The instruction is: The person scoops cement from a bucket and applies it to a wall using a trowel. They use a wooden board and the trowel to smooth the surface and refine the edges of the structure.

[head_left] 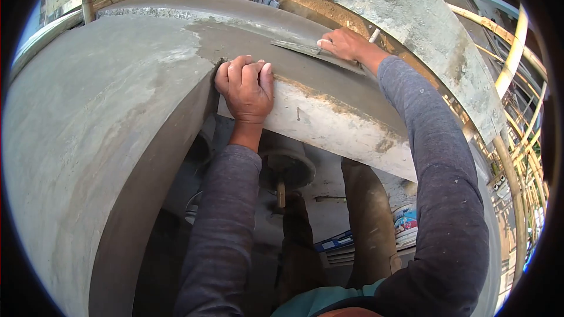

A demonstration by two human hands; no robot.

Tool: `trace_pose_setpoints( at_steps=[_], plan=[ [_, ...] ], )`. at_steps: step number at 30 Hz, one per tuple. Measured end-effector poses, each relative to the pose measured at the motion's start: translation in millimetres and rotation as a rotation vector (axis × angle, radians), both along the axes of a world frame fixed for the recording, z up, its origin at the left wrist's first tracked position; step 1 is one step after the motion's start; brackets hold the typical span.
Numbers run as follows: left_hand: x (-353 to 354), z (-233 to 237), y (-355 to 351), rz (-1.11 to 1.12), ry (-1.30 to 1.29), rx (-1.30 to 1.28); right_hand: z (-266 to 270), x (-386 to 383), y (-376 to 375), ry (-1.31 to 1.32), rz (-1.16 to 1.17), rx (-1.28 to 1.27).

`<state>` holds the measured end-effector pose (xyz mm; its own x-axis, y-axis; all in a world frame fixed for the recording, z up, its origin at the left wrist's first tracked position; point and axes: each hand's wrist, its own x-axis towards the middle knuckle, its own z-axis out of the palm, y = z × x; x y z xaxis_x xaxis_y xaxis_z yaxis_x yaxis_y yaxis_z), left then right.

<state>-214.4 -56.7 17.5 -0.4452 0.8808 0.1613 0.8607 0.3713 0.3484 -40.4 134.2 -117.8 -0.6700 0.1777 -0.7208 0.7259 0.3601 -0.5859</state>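
Observation:
My right hand (346,45) is closed round the handle of a plastering trowel (298,47). Its thin flat blade lies along the wet grey mortar (247,41) on top of the wall ledge, and most of the handle is hidden in my fist. A pale, mortar-stained board (338,118) runs along the near edge of that ledge. My left hand (245,85) is curled over the board's upper edge at its left end, close to the corner of the grey plastered wall (111,100). Its fingertips rest at the mortar's edge.
Beyond the ledge curves a rough concrete slab (376,0). Bamboo poles (514,53) stand at the right. Below, between my arms and legs, sit a dark bucket (288,161) with a wooden handle in it and a colourful printed bag or container (405,220).

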Motion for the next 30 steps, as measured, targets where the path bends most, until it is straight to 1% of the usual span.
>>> trace_pose_setpoints(
  at_steps=[1,4,7,8,10,13,14,16,18,20,22,24,26,28,30],
  plan=[
    [-0.3,-0.3,-0.1,-0.002,0.022,-0.009,5.0,22.2,3.6,-0.078,0.039,-0.040],
    [2.2,-1.2,1.3,-0.007,0.028,-0.014,19.8,91.1,0.5,-0.146,0.012,-0.048],
    [2.6,-0.4,1.6,-0.003,0.059,-0.038,19.4,164.1,-6.7,-0.187,-0.003,-0.006],
    [2.8,0.0,1.7,-0.011,0.050,-0.038,27.2,183.8,-6.5,-0.196,-0.011,-0.006],
    [2.9,-0.8,1.9,-0.014,0.085,-0.042,45.5,216.6,1.1,-0.310,-0.027,-0.023],
    [3.6,-1.8,2.1,-0.025,0.100,-0.047,50.3,257.7,16.4,-0.278,-0.017,-0.058],
    [2.8,-0.9,2.4,-0.028,0.115,-0.048,49.7,256.1,16.0,-0.276,-0.020,-0.060],
    [1.6,-0.4,1.7,-0.030,0.118,-0.054,44.8,245.8,12.1,-0.199,-0.193,-0.064],
    [2.5,-0.8,2.7,-0.034,0.118,-0.058,30.3,204.6,5.3,-0.127,-0.211,-0.099],
    [1.9,-0.7,2.0,-0.034,0.119,-0.052,12.3,152.6,-2.8,-0.020,-0.192,-0.067],
    [2.0,-0.8,2.3,-0.032,0.116,-0.052,9.5,98.6,-0.2,-0.014,-0.162,-0.141],
    [1.8,-0.6,1.8,-0.027,0.111,-0.054,-4.4,63.7,-7.1,-0.023,-0.178,-0.138],
    [1.6,-1.1,1.1,-0.020,0.084,-0.045,-10.4,52.3,-15.7,-0.034,-0.188,-0.132],
    [0.9,-1.7,0.5,-0.020,0.070,-0.043,-11.6,53.6,-24.6,-0.019,-0.118,-0.058],
    [-0.2,-1.5,0.8,-0.021,0.060,-0.024,-4.2,66.9,-19.4,-0.057,-0.066,-0.085]
  ],
)
